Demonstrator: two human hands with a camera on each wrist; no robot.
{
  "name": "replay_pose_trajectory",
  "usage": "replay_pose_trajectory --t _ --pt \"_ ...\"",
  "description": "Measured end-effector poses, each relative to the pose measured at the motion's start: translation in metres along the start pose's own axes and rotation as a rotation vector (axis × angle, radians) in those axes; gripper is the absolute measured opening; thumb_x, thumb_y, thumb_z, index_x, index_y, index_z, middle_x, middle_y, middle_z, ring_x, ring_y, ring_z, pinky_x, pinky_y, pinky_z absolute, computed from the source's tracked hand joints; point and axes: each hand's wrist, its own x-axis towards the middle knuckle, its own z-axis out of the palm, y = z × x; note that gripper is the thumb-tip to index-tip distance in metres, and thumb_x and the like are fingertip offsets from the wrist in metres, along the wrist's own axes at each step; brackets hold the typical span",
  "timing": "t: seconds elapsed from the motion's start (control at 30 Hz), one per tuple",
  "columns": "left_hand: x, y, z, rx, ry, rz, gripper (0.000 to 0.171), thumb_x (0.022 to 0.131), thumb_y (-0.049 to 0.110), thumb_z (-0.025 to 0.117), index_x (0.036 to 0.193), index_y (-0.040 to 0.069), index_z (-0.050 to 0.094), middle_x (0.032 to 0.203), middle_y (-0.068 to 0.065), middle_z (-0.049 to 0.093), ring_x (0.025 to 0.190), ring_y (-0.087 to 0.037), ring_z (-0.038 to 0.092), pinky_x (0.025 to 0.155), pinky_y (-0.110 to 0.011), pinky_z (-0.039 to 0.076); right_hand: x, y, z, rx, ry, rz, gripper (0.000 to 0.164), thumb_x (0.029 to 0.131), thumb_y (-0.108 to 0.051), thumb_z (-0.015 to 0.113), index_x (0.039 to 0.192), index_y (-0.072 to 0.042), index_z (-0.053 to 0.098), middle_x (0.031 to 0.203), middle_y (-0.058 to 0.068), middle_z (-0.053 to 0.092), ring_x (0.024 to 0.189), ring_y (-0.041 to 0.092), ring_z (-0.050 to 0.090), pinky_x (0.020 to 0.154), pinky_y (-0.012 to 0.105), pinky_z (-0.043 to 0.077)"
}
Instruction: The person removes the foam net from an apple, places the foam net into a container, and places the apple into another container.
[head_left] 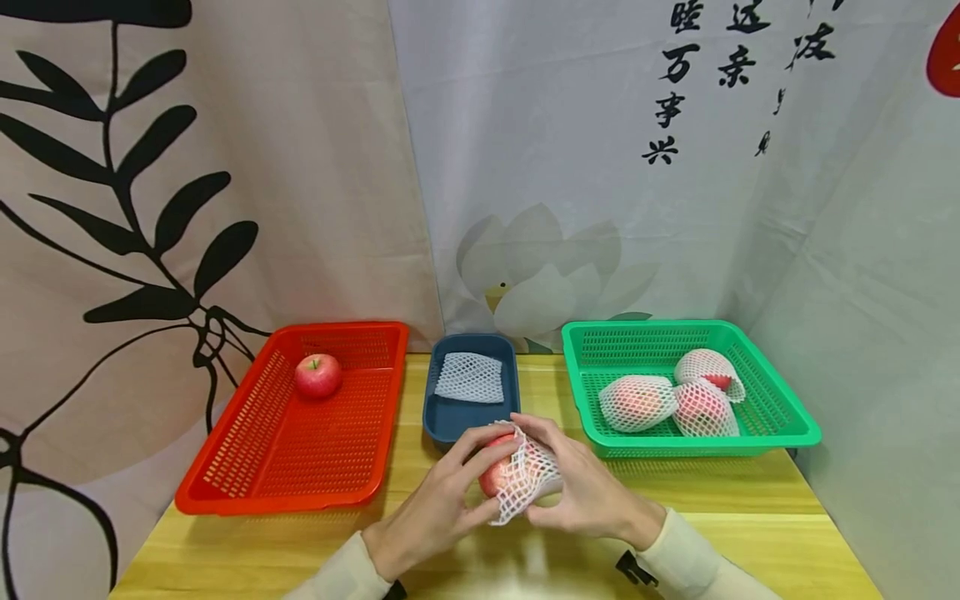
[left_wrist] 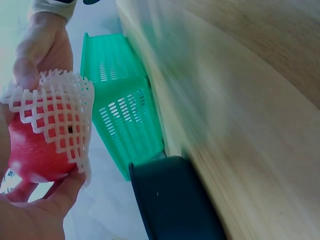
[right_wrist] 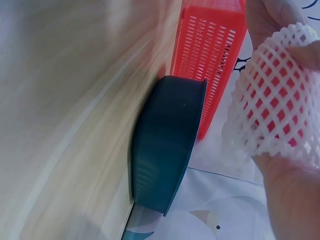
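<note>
Between both hands, over the front of the table, is a red apple [head_left: 492, 477] partly covered by a white foam net sleeve [head_left: 528, 477]. My left hand [head_left: 450, 492] holds the apple from its left side, where red skin shows bare. On the other side, my right hand [head_left: 588, 492] grips the sleeve with thumb and fingers. In the left wrist view the net [left_wrist: 62, 117] drapes over part of the apple [left_wrist: 37, 150], its loose edge near the left fingers. The right wrist view shows the net [right_wrist: 275, 100] stretched round the fruit.
At left stands a red basket [head_left: 322, 483] with one bare apple [head_left: 318, 376]. A dark blue tray [head_left: 471, 421] holding flat foam nets [head_left: 470, 377] sits at the middle back. To the right, a green basket [head_left: 600, 333] contains several net-covered apples [head_left: 637, 403]. A fabric backdrop hangs behind.
</note>
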Motion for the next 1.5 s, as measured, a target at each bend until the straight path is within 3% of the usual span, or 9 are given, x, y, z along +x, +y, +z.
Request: replay_pose_trajectory --t 0.17,0.33,0.47,0.7,0.83,0.97,1.13,1.37,1.5 --pt "0.002 -0.001 -0.003 -0.002 0.019 0.002 0.088 0.094 0.011 0.1 0.17 0.019 0.057 0.17 -0.012 0.055 0.153 -0.029 0.065 0.12 -0.033 0.062 0.001 -0.002 -0.007 0.006 0.001 -0.023 0.108 0.085 -0.007 0.102 0.174 -0.006 0.04 0.173 0.014 0.063 0.154 0.031 0.069 0.127 0.033 0.056" --pt "0.003 -0.005 -0.008 0.028 0.049 -0.013 0.092 0.089 0.007 0.102 0.168 0.017 0.058 0.167 -0.012 0.057 0.147 -0.027 0.067 0.118 -0.02 0.059 0.004 -0.002 -0.02 -0.048 0.016 -0.076 0.084 0.093 -0.008 0.1 0.162 -0.004 0.051 0.162 0.013 0.072 0.145 0.031 0.075 0.118 0.036 0.064" --pt "0.004 -0.005 -0.012 0.057 0.048 -0.027 0.092 0.088 0.007 0.104 0.168 0.018 0.059 0.167 -0.011 0.058 0.147 -0.025 0.067 0.116 -0.024 0.061 0.008 -0.002 -0.03 -0.08 0.031 -0.183 0.063 0.093 -0.01 0.099 0.147 -0.01 0.066 0.151 0.009 0.079 0.131 0.029 0.082 0.106 0.038 0.069" --pt "0.004 -0.004 -0.012 0.079 0.018 -0.003 0.091 0.088 0.01 0.104 0.167 0.02 0.059 0.168 -0.01 0.057 0.146 -0.025 0.068 0.116 -0.027 0.063 0.017 -0.005 -0.036 -0.087 0.086 -0.269 0.034 0.091 -0.004 0.097 0.119 -0.015 0.08 0.131 0.005 0.083 0.118 0.025 0.084 0.101 0.021 0.066" --pt "0.004 -0.004 -0.01 0.092 0.022 0.026 0.092 0.086 0.01 0.105 0.165 0.018 0.061 0.166 -0.011 0.059 0.144 -0.026 0.069 0.116 -0.028 0.064 0.019 -0.005 -0.036 -0.083 0.134 -0.237 0.031 0.089 0.0 0.096 0.11 -0.015 0.079 0.116 0.001 0.083 0.105 0.017 0.083 0.093 0.019 0.066" --pt "0.002 -0.005 -0.011 0.101 0.03 0.007 0.086 0.086 0.01 0.105 0.161 0.017 0.064 0.165 -0.01 0.061 0.144 -0.025 0.069 0.115 -0.028 0.064 0.017 -0.004 -0.038 -0.084 0.163 -0.185 0.031 0.089 0.001 0.096 0.109 -0.016 0.078 0.107 -0.005 0.082 0.097 0.009 0.08 0.087 0.017 0.066" --pt "-0.001 -0.008 -0.014 0.106 0.044 -0.045 0.08 0.09 0.014 0.103 0.16 0.017 0.065 0.165 -0.009 0.06 0.145 -0.024 0.068 0.115 -0.029 0.064 0.018 -0.004 -0.044 -0.136 0.161 -0.194 0.032 0.089 0.001 0.096 0.111 -0.013 0.078 0.106 -0.005 0.082 0.095 0.007 0.08 0.086 0.016 0.065" --pt "-0.003 -0.012 -0.017 0.144 0.075 -0.06 0.082 0.093 0.021 0.102 0.165 0.018 0.062 0.162 -0.011 0.059 0.143 -0.027 0.067 0.111 -0.038 0.068 0.022 -0.006 -0.052 -0.249 0.127 -0.208 0.04 0.093 0.002 0.094 0.129 -0.011 0.083 0.106 -0.002 0.078 0.095 0.01 0.077 0.082 0.021 0.063" --pt "-0.004 -0.011 -0.02 0.14 0.07 -0.119 0.08 0.095 0.024 0.1 0.166 0.02 0.062 0.163 -0.01 0.058 0.145 -0.027 0.067 0.11 -0.04 0.069 0.023 -0.006 -0.055 -0.297 0.121 -0.194 0.038 0.094 0.007 0.091 0.128 -0.011 0.085 0.109 0.0 0.075 0.094 0.011 0.073 0.079 0.024 0.063"
